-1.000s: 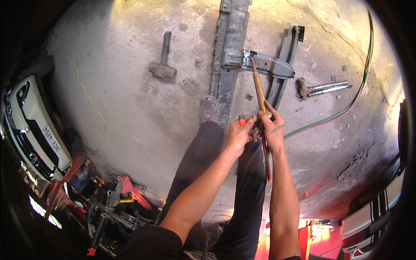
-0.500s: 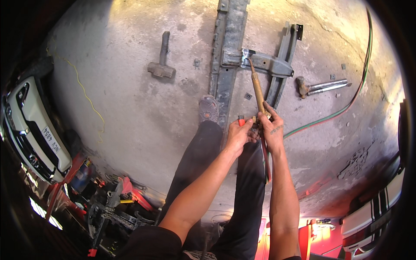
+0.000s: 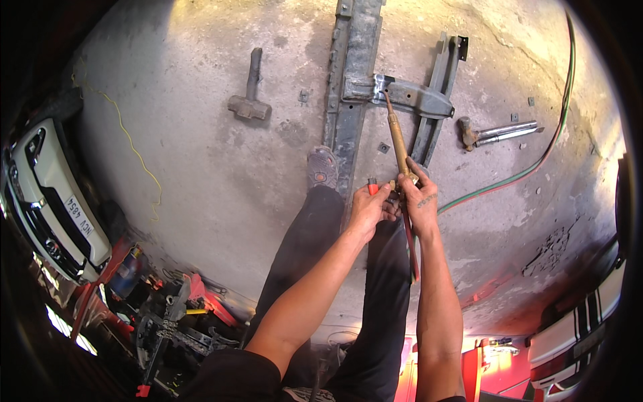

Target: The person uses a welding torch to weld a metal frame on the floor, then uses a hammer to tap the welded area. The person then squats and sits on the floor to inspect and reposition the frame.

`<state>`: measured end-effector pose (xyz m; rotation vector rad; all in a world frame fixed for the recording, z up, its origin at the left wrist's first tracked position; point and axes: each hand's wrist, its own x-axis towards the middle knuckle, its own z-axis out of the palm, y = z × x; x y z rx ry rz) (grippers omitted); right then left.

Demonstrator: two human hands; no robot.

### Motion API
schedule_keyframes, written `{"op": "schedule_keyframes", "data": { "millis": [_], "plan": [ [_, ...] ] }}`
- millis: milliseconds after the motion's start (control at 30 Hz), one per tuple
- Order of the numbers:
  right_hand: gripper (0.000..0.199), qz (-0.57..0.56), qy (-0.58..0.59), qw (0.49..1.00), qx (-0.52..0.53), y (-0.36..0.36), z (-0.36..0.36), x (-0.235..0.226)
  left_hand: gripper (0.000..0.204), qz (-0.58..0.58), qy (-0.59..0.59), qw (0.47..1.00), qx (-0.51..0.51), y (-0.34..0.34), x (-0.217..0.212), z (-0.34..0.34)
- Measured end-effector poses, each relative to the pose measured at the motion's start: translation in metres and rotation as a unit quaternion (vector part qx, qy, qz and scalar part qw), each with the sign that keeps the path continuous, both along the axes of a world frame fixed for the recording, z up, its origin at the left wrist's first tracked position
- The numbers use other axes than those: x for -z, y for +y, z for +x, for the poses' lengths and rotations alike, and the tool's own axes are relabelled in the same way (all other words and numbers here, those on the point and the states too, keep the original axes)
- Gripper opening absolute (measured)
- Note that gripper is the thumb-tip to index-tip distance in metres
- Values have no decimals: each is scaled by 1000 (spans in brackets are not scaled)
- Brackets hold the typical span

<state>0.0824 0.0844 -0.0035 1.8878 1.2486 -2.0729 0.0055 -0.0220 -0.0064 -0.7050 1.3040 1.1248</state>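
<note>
Both hands together on brass torch (image 3: pixel 398 134): right hand (image 3: pixel 420 197) gripping handle, left hand (image 3: pixel 370 209) at valves. Tip over steel bracket (image 3: pixel 410 98) mid-floor; no flame visible, cutting seemingly unstarted.

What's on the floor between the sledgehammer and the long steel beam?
In the head view, only bare concrete floor separates the sledgehammer from the steel beam, apart from one small dark scrap.
</note>
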Motion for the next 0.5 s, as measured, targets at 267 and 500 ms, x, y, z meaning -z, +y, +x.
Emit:
{"op": "schedule_keyframes", "data": {
  "millis": [267, 500],
  "plan": [
    [55, -17, 0, 1000, 16, 1, -3, -7, 25, 1, -8, 1000, -12, 0, -3, -1],
    [62, -32, 20, 999, 18, 0, 2, -3, 25, 10, -11, 1000, -8, -3, 0, 2]
  ]
}}
